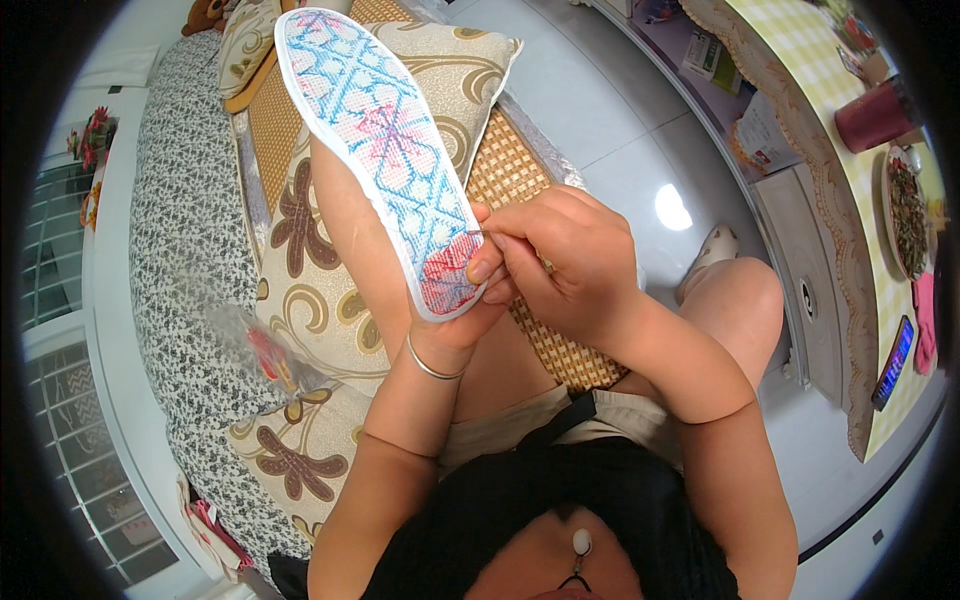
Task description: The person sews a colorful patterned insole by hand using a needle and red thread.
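Note:
An embroidered insole [390,150], white-edged with blue lattice and pink flower stitching, stands tilted over my lap. Its lower end carries a denser red patch. My left hand [462,325], with a silver bangle at the wrist, is closed around that end, thumb near the right edge and part of the palm hidden behind it. My right hand [570,260] is in a pinch at the same edge, just above the left thumb. Between its fingertips shows a thin, needle-like sliver [475,233]; any thread is too fine to make out.
Patterned cushions [310,280] and a woven mat [505,165] lie on the seat around my legs. A clear plastic packet [265,350] rests to the left. At right, a table with a checked cloth [790,60] bears a dark red cup [878,115], a plate [890,210] and a remote-like device [893,362].

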